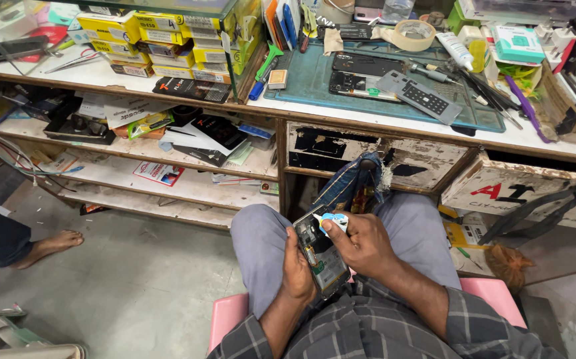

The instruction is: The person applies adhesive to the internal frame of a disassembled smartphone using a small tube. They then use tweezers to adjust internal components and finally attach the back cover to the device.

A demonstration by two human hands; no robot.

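Note:
I sit on a pink stool (pixel 227 316) with an opened phone (pixel 322 256) on my lap, its back cover off and the circuit board showing. My left hand (pixel 296 266) grips the phone along its left edge. My right hand (pixel 361 242) pinches a small blue and white tool (pixel 333 221) and presses its tip against the upper part of the phone's inside. Both hands rest over my grey trousers.
A worn white workbench (pixel 394 126) stands in front with a teal mat (pixel 314 83), dismantled phones (pixel 361 83), a tape roll (pixel 413 34) and tools. Yellow boxes (pixel 168 40) sit in a glass case. Shelves (pixel 168 179) hold papers. Another person's bare feet (pixel 42 249) are at the left.

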